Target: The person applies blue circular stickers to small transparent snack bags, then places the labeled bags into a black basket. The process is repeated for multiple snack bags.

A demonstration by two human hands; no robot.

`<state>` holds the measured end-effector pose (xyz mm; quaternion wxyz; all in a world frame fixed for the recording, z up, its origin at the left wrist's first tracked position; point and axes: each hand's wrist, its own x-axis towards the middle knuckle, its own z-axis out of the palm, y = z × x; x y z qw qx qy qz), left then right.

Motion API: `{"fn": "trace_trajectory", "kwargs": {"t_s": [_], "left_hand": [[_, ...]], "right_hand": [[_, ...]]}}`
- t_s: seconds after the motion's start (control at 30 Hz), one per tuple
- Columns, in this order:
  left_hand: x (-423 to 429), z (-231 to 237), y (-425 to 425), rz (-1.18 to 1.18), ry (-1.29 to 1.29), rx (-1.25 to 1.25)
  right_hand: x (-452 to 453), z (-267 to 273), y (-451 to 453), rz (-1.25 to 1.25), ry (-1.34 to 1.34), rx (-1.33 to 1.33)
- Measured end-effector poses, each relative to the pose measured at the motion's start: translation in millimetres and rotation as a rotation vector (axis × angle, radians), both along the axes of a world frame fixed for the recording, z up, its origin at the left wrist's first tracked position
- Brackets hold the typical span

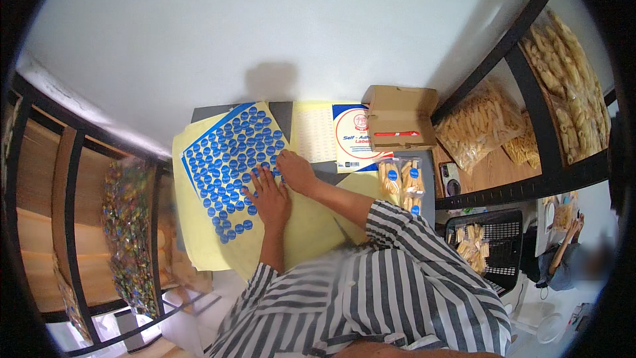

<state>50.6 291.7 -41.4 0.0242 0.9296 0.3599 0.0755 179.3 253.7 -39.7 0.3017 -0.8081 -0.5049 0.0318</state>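
A yellow backing sheet covered with rows of round blue stickers lies tilted on the table before me. My left hand rests flat on its lower right part, fingers spread over the stickers. Just to the right, my right hand is at the sheet's right edge, its fingers curled down at the stickers there. Whether a sticker is between those fingertips is hidden. Clear packets of pale stick-shaped snacks, with blue round stickers on them, lie at the table's right side.
Behind the packets stands an open cardboard box with a red pen-like item, overlapping a printed label pack. At right, a rack holds bulk snack bags and a phone. Below are a black crate with packets and another person.
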Motion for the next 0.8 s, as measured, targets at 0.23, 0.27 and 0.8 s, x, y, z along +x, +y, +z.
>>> {"fn": "trace_trajectory", "kwargs": {"t_s": [0.23,0.27,0.8], "left_hand": [[0.3,-4.3,-1.0,0.0,-0.037,0.023],[0.2,-4.8,-1.0,-0.003,-0.044,0.013],[-1.1,-3.0,-0.2,-0.01,-0.005,0.022]], "right_hand": [[-5.1,11.1,-10.4,0.051,-0.097,0.093],[-5.8,11.6,-10.9,0.061,-0.114,0.087],[-2.5,16.8,-28.7,0.164,-0.023,0.085]]}}
